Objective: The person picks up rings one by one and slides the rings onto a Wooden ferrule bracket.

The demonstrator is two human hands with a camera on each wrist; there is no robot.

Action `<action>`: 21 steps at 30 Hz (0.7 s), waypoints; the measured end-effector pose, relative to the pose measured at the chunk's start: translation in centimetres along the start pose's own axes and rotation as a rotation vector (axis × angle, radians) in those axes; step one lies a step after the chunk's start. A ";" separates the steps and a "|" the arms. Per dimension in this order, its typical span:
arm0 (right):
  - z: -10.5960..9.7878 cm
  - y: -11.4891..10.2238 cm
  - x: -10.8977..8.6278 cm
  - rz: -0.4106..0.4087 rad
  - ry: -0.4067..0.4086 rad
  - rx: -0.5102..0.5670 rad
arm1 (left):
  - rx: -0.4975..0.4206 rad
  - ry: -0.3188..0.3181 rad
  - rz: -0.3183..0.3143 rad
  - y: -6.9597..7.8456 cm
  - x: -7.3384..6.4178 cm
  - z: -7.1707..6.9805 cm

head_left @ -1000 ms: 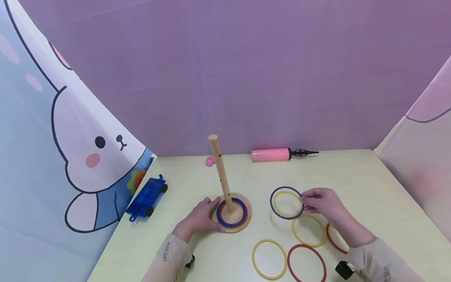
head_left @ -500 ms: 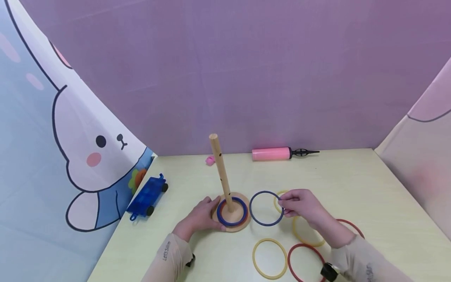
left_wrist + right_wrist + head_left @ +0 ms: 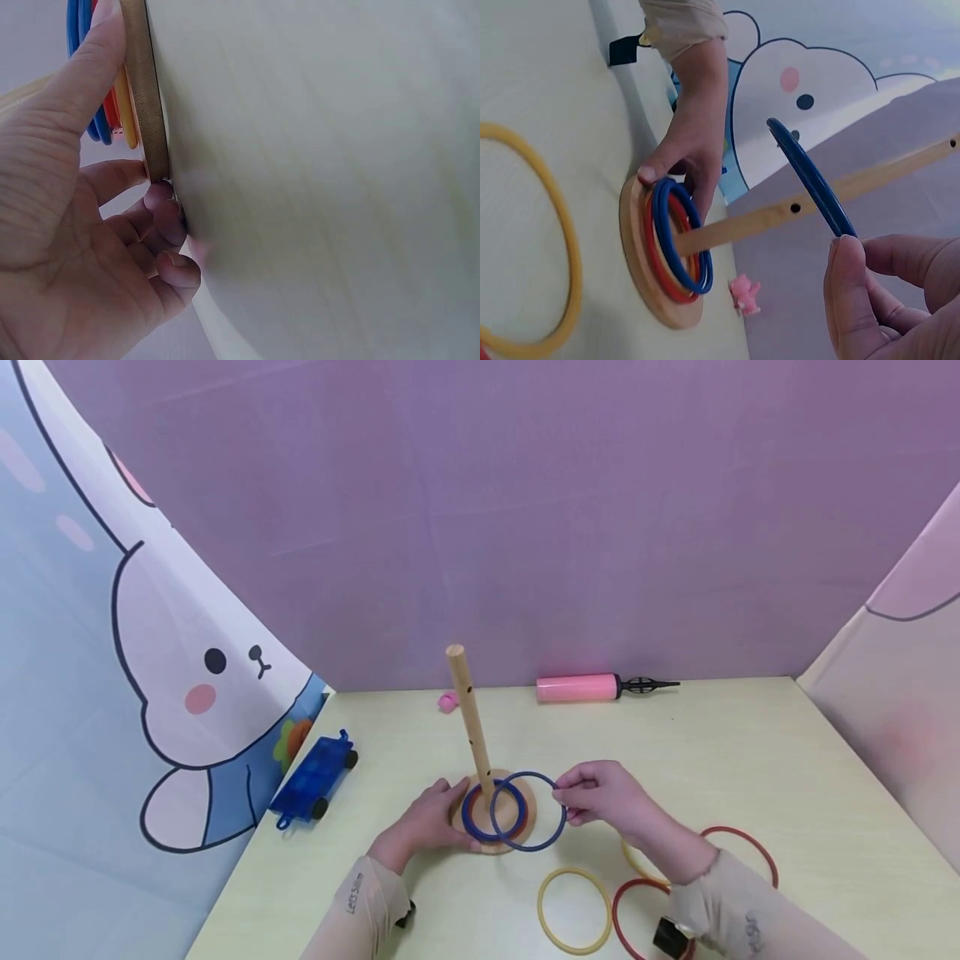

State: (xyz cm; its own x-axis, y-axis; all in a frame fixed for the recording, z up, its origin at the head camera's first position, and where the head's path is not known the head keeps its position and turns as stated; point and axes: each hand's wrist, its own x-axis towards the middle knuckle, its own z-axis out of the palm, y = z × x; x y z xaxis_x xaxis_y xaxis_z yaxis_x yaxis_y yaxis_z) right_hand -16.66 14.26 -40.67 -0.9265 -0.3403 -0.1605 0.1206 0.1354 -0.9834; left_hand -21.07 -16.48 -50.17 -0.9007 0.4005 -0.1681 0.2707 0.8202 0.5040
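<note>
A wooden ring-toss stand has a round base [image 3: 506, 774] and an upright post [image 3: 472, 718]. My left hand [image 3: 430, 820] grips the base's left edge, thumb on top and fingers at the rim. Around the post's foot lie stacked rings, blue [image 3: 664, 225], red and yellow, shown edge-on in the left wrist view. My right hand [image 3: 600, 793] pinches another blue ring [image 3: 810, 180] between thumb and fingers. This ring is raised above the base's right side, beside the post, not around it.
On the table near my right forearm lie a yellow ring [image 3: 540, 910], a red ring [image 3: 776, 864], and partly hidden red and yellow rings. A blue toy cart [image 3: 311, 781] stands at left. A pink hand pump [image 3: 576, 687] and small pink toy [image 3: 447, 702] lie at the back.
My right hand has carried the blue ring leftward, from over the loose yellow rings to above the stand's base. My left hand stays on the base.
</note>
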 end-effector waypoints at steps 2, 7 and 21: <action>0.5 -0.5 0.1 -0.008 -0.012 0.012 | 0.000 0.000 0.003 -0.1 0.0 0.0; 1.7 -1.7 0.4 -0.036 -0.051 0.046 | -0.006 -0.006 0.005 -0.1 0.1 0.0; 4.0 -5.0 0.9 -0.079 -0.099 0.108 | 0.008 -0.003 0.024 -0.6 0.4 0.1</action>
State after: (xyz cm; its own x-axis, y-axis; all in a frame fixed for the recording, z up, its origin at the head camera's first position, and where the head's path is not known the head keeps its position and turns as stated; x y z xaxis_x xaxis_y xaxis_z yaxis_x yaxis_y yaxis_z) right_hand -16.65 9.54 -36.25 -0.8957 -0.4365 -0.0846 0.0912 0.0058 -0.9958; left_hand -21.51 -16.78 -50.63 -0.8930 0.4212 -0.1582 0.2949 0.8135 0.5013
